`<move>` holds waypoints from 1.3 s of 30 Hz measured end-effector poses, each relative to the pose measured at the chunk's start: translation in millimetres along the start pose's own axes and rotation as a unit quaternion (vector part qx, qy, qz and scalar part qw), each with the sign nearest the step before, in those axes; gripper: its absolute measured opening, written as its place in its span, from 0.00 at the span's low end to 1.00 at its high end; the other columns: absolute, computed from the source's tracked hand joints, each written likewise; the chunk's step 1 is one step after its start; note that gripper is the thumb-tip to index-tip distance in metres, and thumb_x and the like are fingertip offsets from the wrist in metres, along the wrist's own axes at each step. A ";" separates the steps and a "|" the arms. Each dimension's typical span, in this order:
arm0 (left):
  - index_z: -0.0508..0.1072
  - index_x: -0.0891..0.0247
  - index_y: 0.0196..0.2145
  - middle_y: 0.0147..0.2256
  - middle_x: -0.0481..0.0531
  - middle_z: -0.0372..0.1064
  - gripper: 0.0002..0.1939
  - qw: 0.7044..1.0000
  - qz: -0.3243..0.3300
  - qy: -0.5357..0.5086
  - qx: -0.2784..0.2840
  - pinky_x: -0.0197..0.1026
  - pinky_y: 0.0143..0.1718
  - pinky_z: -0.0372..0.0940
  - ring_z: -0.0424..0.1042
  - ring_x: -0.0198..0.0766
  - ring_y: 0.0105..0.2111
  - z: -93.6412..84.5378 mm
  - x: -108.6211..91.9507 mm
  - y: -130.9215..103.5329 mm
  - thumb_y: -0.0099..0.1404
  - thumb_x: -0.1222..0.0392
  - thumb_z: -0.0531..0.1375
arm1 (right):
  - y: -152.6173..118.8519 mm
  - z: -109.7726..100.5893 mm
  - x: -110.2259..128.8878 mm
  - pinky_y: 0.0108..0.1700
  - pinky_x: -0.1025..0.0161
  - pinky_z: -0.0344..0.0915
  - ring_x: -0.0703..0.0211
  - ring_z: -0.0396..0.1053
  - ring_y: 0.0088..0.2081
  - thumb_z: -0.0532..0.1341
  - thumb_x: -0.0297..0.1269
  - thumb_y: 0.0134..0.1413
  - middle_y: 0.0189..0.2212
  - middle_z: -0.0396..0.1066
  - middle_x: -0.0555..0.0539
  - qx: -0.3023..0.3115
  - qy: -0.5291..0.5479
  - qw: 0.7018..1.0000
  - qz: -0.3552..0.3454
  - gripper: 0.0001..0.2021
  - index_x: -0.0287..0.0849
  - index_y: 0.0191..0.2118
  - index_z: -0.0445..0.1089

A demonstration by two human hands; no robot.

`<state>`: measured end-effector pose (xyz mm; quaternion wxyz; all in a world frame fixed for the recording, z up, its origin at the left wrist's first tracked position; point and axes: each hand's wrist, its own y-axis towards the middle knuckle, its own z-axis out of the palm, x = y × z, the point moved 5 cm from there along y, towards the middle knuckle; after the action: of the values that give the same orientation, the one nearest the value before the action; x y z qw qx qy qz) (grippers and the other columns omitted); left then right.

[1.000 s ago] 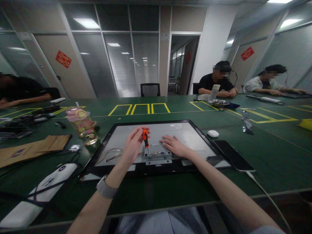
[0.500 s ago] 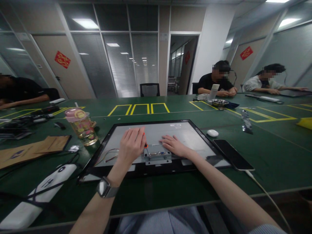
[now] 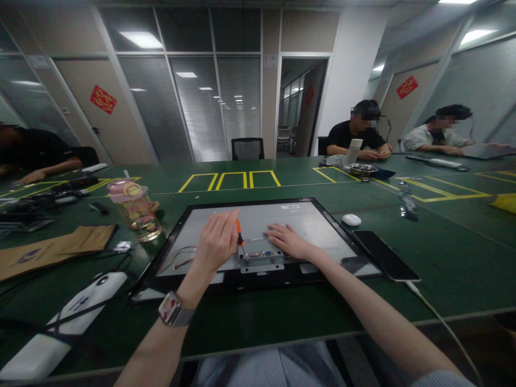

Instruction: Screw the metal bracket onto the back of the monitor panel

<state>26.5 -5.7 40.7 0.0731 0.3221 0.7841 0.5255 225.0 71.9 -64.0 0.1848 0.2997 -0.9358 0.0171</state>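
My left hand is closed round an orange and black screwdriver, held upright. Its shaft points down at the left end of a metal bracket with connector ports; whether the tip sits in a screw I cannot tell. My right hand lies flat with fingers stretched out, on the grey back of a display panel and just behind the bracket's right end. The panel has a black frame and lies face down on the green table. Thin coloured wires run out left of the bracket, partly behind my left wrist.
Left of the panel stand a pink-lidded bottle, a brown paper bag and a white power strip with black cables. To the right lie a phone on a cable and a white earbud case. Other people sit across the table.
My left hand has turned slightly at the wrist, so more of the screwdriver's handle shows and the watch face has lit up. My right hand stays in place.
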 end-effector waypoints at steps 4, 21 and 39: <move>0.65 0.67 0.52 0.37 0.59 0.71 0.17 0.999 0.036 -0.036 -0.010 0.44 0.40 0.65 0.70 0.42 0.37 0.9 -5.4 -2.7 0.64 0.66 0.53 | -0.7 -0.7 0.9 0.62 0.37 0.36 0.45 0.43 0.65 0.40 0.48 0.67 0.64 0.48 0.42 0.001 -0.005 1.000 0.000 0.24 0.48 0.61 0.57; 0.67 0.65 0.48 0.36 0.57 0.71 0.15 0.993 0.000 -0.116 -0.034 0.43 0.38 0.67 0.70 0.41 0.36 1.0 -9.6 -4.0 0.62 0.64 0.57 | 0.0 0.7 -0.8 0.62 0.38 0.35 0.46 0.43 0.65 0.41 0.49 0.67 0.65 0.48 0.43 0.000 -0.010 1.000 0.001 0.24 0.49 0.61 0.57; 0.72 0.62 0.45 0.41 0.56 0.67 0.13 0.868 -0.261 -0.423 0.019 0.43 0.43 0.65 0.70 0.38 0.41 16.1 1.9 -3.7 0.67 0.60 0.52 | -0.9 -0.5 1.0 0.62 0.37 0.35 0.45 0.42 0.65 0.41 0.49 0.67 0.64 0.48 0.42 0.002 -0.002 1.000 0.001 0.24 0.48 0.61 0.57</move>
<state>30.8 7.0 30.8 0.5261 0.2984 0.7433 0.2859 224.9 70.7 -63.2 0.1825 0.2991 -0.9364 0.0190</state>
